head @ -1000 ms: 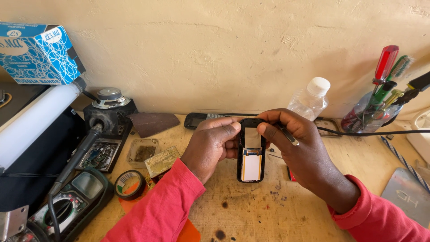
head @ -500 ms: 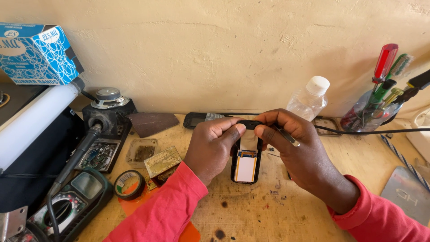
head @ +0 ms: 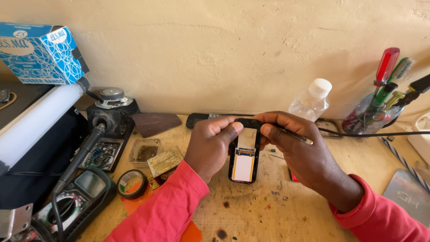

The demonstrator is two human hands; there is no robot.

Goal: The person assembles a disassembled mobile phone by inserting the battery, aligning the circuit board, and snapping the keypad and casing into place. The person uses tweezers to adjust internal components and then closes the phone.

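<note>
**Phone frame gripped in both hands at the workbench's middle**

Phone frame, black and opened with a small white screen panel showing, sits upright on the wooden workbench near its middle, and we hold it by its top end. Going down in size: a white tube lies along the left edge, with a blue box above it. A multimeter sits at the near left corner, and a soldering stand is by the back edge. A clear plastic bottle and a jar of screwdrivers stand toward the back right. A tape roll lies left of our sleeve. Our left hand is curled shut, thumb pressed on the frame's top. Our right hand closes on that same end and also pinches a thin metal tool.
</note>
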